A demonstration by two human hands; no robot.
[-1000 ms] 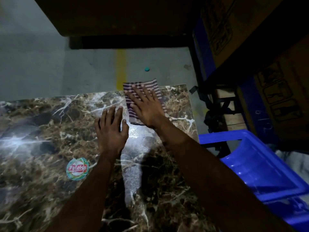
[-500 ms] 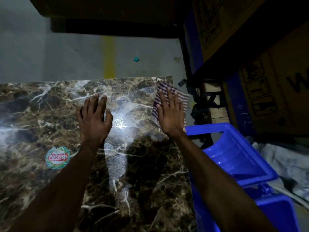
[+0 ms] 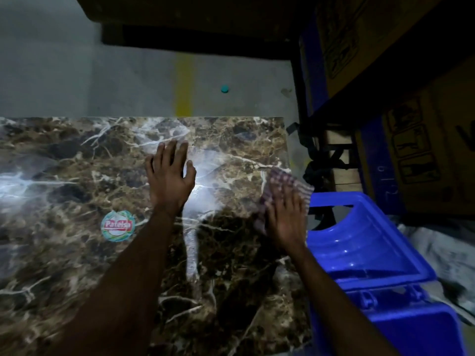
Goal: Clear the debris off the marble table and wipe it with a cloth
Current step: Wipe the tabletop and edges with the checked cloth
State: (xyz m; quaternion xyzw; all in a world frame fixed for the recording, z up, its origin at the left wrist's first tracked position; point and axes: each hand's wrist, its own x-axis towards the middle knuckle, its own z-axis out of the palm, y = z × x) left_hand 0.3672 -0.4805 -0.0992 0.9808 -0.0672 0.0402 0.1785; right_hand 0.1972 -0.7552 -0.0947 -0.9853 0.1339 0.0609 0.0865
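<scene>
Your left hand (image 3: 171, 179) lies flat with relaxed fingers on the marble table (image 3: 77, 155), grasping nothing. Your right hand (image 3: 286, 222), fingers straight, presses the striped cloth (image 3: 279, 182) against the table's right edge, partly overhanging it, just beside the blue bin (image 3: 372, 255). A round sticker (image 3: 117, 225) sits left of your left forearm.

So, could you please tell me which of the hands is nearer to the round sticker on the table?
Left. The left hand lies flat just up and right of the sticker; the right hand presses the cloth at the table's right edge.
</scene>
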